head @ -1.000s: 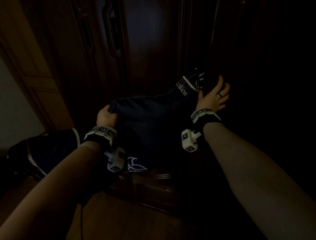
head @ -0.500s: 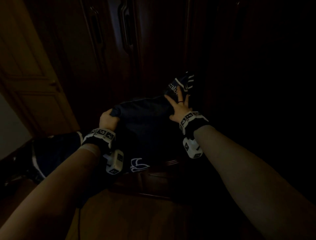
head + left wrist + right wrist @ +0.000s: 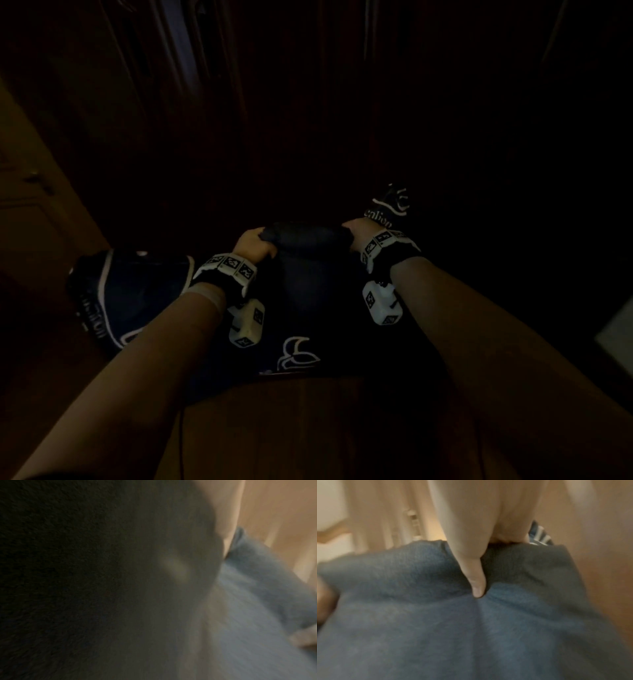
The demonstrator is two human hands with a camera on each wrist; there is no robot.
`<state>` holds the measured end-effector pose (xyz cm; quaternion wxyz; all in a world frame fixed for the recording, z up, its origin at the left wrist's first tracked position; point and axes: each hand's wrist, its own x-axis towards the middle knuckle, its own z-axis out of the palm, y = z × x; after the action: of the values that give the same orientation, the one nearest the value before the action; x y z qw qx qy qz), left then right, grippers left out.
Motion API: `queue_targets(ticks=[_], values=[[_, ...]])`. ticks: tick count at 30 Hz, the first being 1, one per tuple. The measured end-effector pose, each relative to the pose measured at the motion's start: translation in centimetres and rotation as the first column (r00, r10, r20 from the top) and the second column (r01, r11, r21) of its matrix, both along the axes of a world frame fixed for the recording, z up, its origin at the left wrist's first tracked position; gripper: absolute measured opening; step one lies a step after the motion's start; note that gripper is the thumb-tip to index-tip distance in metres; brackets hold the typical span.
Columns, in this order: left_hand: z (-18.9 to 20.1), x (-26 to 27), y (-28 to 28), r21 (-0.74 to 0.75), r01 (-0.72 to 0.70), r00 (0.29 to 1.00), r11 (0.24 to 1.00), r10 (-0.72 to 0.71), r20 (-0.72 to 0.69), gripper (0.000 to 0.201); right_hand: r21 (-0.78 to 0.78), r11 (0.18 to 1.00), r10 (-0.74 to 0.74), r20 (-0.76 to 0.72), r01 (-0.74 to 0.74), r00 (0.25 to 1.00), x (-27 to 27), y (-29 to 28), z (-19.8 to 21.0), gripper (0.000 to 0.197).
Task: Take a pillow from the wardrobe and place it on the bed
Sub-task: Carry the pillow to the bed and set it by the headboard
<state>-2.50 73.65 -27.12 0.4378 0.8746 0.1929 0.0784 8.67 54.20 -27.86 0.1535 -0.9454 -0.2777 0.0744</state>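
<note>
A dim room seen from above: the dark wooden wardrobe (image 3: 274, 102) fills the upper part of the head view, and wooden floor (image 3: 308, 428) lies below. Two bare forearms reach forward and down from the bottom corners, each wearing a wrist band with black-and-white markers and a small white cube. Between them is a dark blue pillow (image 3: 308, 294), held in front of the wardrobe above the floor, its long axis running left to right, its top edge bunched upward and a white emblem near its lower edge. The left hand (image 3: 254, 247) grasps the pillow's top left corner, fingers curled over the fabric. The right hand (image 3: 358, 230) grasps the top right corner; in the right wrist view its thumb (image 3: 475, 580) presses into blue fabric. A second dark pillow (image 3: 130, 301) with white piping lies lower left.
</note>
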Motion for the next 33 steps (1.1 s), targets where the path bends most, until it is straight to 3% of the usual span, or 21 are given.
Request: queue_targets(ticks=[2,3,7,10,11,13,15,16,19,22,25,27,30,32,33], values=[[-0.7,1.4,-2.1,-0.014,0.084,0.993,0.996,-0.085,-0.080,0.036,0.025,0.996,-0.091,0.019,0.090,0.996,1.0,-2.9,-0.8,0.042],[-1.2,2.2,-3.3,-0.025,0.125,0.985,0.992,-0.127,-0.116,0.036,-0.004,0.994,-0.107,-0.004,0.107,0.994,1.3,-4.4,-1.0,0.045],[-3.4,5.7,-9.3,-0.121,0.274,0.930,0.954,-0.295,-0.218,0.035,0.011,0.959,-0.284,0.031,0.283,0.958,2.9,-11.2,-2.5,0.033],[-4.8,8.4,-14.6,-0.160,0.323,0.907,0.933,-0.353,-0.231,0.032,0.247,0.846,-0.509,0.111,0.472,0.854,2.9,-17.3,-4.5,0.044],[-5.2,9.1,-16.3,-0.195,0.336,0.898,0.921,-0.376,-0.229,0.028,0.359,0.748,-0.617,0.064,0.558,0.785,2.6,-19.2,-5.4,0.054],[-5.7,10.5,-20.1,-0.268,0.359,0.877,0.894,-0.421,-0.230,0.020,0.492,0.422,-0.804,-0.185,0.762,0.565,1.6,-23.2,-6.4,0.076],[-5.7,11.3,-23.9,-0.308,0.362,0.871,0.880,-0.437,-0.224,0.034,0.488,0.079,-0.809,-0.478,0.869,0.342,1.1,-27.2,-7.7,0.085],[-5.6,11.6,-25.7,-0.337,0.365,0.866,0.868,-0.449,-0.219,0.040,0.439,-0.011,-0.776,-0.570,0.899,0.269,0.7,-29.3,-8.1,0.085],[-5.2,12.4,-30.8,-0.433,0.376,0.846,0.819,-0.494,-0.201,0.047,0.229,-0.046,-0.739,-0.662,0.972,0.121,-2.0,-35.3,-9.9,0.082],[-4.5,12.9,-36.3,-0.504,0.400,0.827,0.765,-0.538,-0.161,0.051,0.098,-0.027,-0.750,-0.660,0.995,0.045,-5.8,-39.6,-10.0,0.085],[-3.7,12.9,-41.7,-0.566,0.422,0.798,0.708,-0.586,-0.138,0.048,0.170,-0.174,-0.646,-0.764,0.970,0.018,-8.0,-42.8,-9.2,0.066],[-3.3,13.0,-45.1,-0.590,0.462,0.756,0.663,-0.642,-0.130,0.050,0.052,-0.169,-0.722,-0.686,0.984,-0.088,-9.4,-45.3,-8.9,0.082],[-3.3,13.4,-49.9,-0.617,0.502,0.716,0.607,-0.691,-0.097,0.047,0.088,-0.223,-0.782,-0.611,0.971,-0.124,-12.0,-49.3,-8.5,0.103],[-3.0,13.2,-52.8,-0.622,0.530,0.682,0.576,-0.726,-0.091,0.033,0.104,-0.305,-0.719,-0.677,0.947,-0.157,-13.4,-51.5,-8.6,0.105],[-3.0,13.2,-54.2,-0.614,0.549,0.663,0.567,-0.743,-0.093,0.024,0.157,-0.415,-0.664,-0.725,0.896,-0.181,-14.2,-52.2,-8.5,0.103]])
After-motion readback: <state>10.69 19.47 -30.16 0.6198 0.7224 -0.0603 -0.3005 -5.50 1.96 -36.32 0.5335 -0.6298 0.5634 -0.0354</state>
